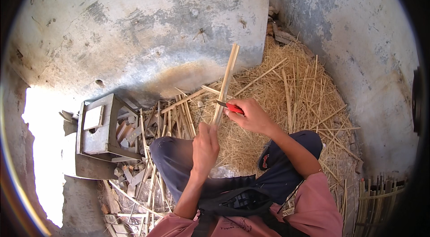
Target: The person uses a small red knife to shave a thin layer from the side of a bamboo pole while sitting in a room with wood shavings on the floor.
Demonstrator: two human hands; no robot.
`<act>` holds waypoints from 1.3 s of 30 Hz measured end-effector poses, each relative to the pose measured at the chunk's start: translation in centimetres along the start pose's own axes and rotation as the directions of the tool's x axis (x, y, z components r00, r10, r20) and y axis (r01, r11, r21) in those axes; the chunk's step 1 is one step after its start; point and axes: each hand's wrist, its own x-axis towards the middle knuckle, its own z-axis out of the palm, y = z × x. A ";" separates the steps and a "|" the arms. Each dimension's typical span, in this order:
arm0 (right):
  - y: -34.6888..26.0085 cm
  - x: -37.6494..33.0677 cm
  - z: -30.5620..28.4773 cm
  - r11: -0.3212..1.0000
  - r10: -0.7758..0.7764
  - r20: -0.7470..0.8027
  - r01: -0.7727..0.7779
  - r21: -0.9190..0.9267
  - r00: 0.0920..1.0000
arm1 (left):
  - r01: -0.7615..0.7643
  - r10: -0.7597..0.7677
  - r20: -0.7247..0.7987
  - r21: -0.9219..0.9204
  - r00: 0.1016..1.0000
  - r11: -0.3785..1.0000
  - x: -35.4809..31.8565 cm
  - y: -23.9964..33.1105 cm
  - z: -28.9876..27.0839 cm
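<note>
Fingers: those of the left hand are clenched round the lower end of a bamboo strip; those of the right hand are wrapped round a red-handled knife.
Strip: it is held upright, rising well above both fists, tilted slightly right.
Blade: it is set against the strip just above the left fingers, pointing left.
Cut: judged best made with the edge driven away from the left fingers, along the grain, under light pressure.
Grip: the strip is best kept steady, low and firm.
Around: shavings lie beyond the right fingers; a wooden stool stands left.
</note>
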 end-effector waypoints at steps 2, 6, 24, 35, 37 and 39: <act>-0.3 -0.1 -0.1 0.998 -0.036 -0.005 0.036 -0.060 0.999 | -0.006 0.006 -0.012 0.014 1.000 1.000 -0.1 0.0 0.1; -0.1 -0.1 0.5 0.977 -0.163 -0.078 0.150 -0.151 0.983 | -0.012 0.013 -0.025 0.047 1.000 0.999 -0.2 -0.2 0.3; 2.2 0.0 -0.7 0.591 0.048 0.246 -0.226 0.774 0.968 | 0.617 -0.210 0.641 -0.515 0.738 0.595 0.5 0.1 -3.4; 3.2 0.5 -1.1 0.300 0.106 0.225 -0.247 0.921 0.969 | 0.532 -0.193 0.570 -0.518 0.799 0.670 -0.3 0.6 -2.9; 3.9 0.5 -1.4 0.328 -0.024 0.268 -0.245 0.912 0.963 | 0.491 -0.182 0.542 -0.506 0.820 0.709 -0.3 0.8 -2.8; 4.2 0.9 -2.7 0.142 -0.154 0.141 -0.119 0.983 0.978 | 0.441 -0.265 0.420 -0.407 0.868 0.800 -0.4 -0.5 -2.6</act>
